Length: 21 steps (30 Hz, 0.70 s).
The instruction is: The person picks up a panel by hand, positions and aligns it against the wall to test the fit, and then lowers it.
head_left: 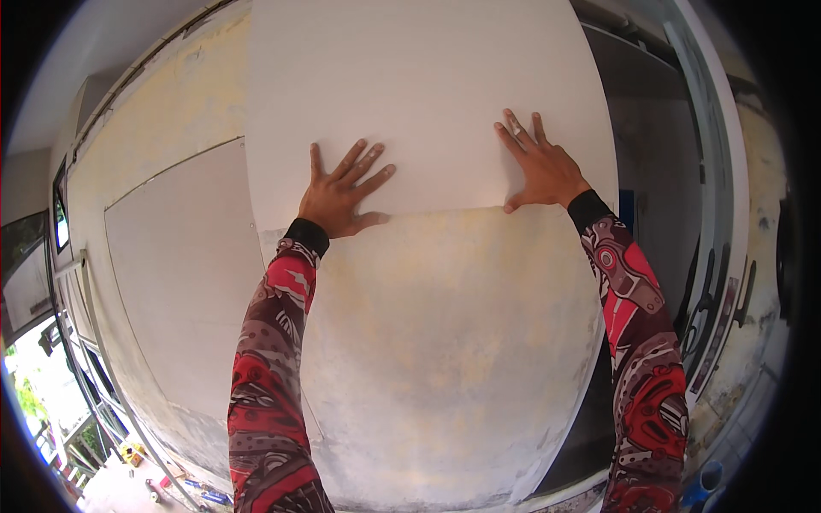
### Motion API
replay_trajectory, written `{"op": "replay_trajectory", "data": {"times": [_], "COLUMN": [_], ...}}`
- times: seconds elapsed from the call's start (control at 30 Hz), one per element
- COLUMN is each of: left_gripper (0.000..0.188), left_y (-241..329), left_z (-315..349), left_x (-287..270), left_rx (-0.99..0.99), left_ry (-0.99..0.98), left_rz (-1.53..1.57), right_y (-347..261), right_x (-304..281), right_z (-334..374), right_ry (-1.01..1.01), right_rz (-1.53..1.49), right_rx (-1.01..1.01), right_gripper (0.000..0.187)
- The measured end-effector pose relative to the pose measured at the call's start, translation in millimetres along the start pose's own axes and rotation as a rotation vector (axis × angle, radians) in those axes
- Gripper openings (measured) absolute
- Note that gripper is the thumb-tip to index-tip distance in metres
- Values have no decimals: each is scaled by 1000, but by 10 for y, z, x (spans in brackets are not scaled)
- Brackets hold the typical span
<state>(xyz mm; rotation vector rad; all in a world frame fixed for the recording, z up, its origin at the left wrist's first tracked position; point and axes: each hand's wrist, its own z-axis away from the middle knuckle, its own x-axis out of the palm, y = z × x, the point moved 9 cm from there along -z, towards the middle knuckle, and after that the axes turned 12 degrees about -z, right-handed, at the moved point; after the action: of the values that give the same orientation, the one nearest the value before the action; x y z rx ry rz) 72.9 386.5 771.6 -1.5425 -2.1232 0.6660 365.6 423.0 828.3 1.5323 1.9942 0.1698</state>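
The top of my board (428,77) is cut off by the upper edge of view, and the part of the wall (445,342) behind it is hidden from me. My left hand (335,198) and right hand (547,173) cover spots on the board, and I can't see either palm. Below the board my sleeves (269,385) run out of view, and well below-left of it the yellow item (132,454) is too small to tell.

Soft, even light on the white panel (428,77) under left hand (338,195) and right hand (545,173); faint shadows beside both. Opening (27,369) far down-left of the grip blown out, doorway (654,158) to its right dim. Hands sharp, edges fisheye-bent, rim black.
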Motion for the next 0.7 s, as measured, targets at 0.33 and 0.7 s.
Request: {"op": "replay_trajectory", "data": {"times": [0.33, 0.7], "left_gripper": [85, 79], "left_y": [-13, 50], "left_z": [3, 83], "left_x": [-73, 4], "left_rx": [-7, -66], "left_ry": [35, 25], "left_rz": [-6, -58], "right_y": [25, 45], "right_x": [25, 36], "right_z": [1, 1], "right_ry": [-12, 23], "right_rz": [0, -13], "right_rx": [0, -1], "right_gripper": [148, 146]}}
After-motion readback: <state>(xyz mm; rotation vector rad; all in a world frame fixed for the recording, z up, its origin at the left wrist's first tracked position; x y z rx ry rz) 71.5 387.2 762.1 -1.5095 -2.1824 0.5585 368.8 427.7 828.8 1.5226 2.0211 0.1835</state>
